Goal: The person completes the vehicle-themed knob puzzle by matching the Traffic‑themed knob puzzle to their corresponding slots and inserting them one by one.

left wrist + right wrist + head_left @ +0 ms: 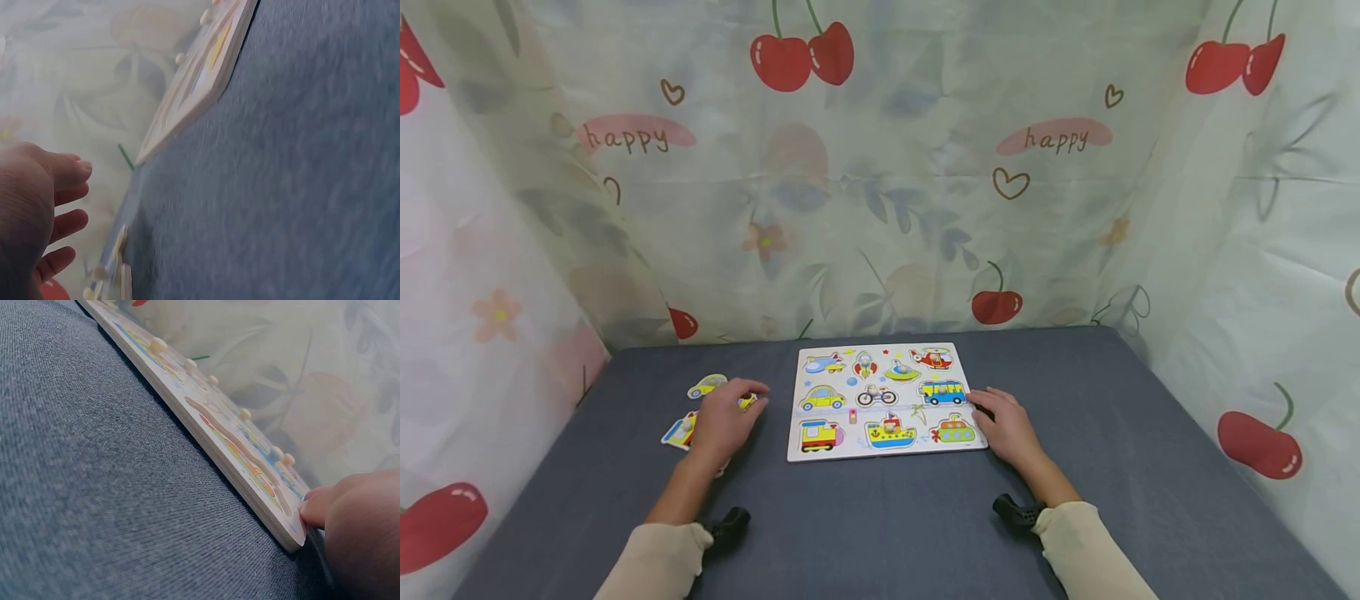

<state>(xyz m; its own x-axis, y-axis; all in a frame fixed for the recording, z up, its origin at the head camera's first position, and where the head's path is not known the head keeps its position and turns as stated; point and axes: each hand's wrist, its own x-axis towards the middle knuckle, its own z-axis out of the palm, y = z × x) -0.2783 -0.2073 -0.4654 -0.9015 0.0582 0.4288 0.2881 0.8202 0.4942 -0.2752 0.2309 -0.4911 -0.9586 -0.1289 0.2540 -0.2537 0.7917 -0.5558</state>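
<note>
The pale vehicle puzzle board [854,438] lies flat, right of loose vehicle pieces [707,386]

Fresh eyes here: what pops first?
Likely the colorful vehicle puzzle board on the dark table, the right hand touching its right edge. Next, the big red cherries printed on the curtain behind. Then the left hand, left of the board, by loose puzzle pieces.

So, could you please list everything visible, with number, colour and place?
puzzle board: 1, pale with vehicle pictures, on table
loose pieces: at least 3, multicoloured, left of board
knobs: several, pale, on the board
table: 1, dark grey, under board
curtain: count unclear, whitish with red cherries, behind and beside table
sleeves: 2, cream, head view bottom
wrist devices: 2, black, at sleeve ends
left hand: 1, bare, by pieces
right hand: 1, bare, touching board's right edge
</note>
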